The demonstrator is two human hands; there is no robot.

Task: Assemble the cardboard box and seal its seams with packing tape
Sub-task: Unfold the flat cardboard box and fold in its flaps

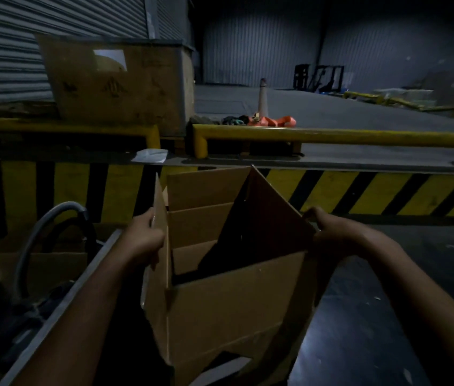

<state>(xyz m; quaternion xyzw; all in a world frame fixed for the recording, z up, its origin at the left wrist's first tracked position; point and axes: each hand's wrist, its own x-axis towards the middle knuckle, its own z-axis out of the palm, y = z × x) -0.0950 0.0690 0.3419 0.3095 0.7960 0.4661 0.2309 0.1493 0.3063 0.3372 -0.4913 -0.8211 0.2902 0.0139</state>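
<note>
A brown cardboard box (228,310) stands opened into a square tube in front of me, its top flaps raised and its inside dark. My left hand (143,238) grips the upright left flap, thumb on the outer face. On the opposite side my right hand (328,232) pinches the edge of the right flap, which leans outward. No packing tape is visible in this view.
A yellow-and-black striped dock edge (359,190) with yellow rails (331,135) runs across ahead. A large cardboard box (114,84) leans at the back left. A grey hose (42,227) and a flat cardboard sheet lie at my left. A cone (262,97) stands beyond.
</note>
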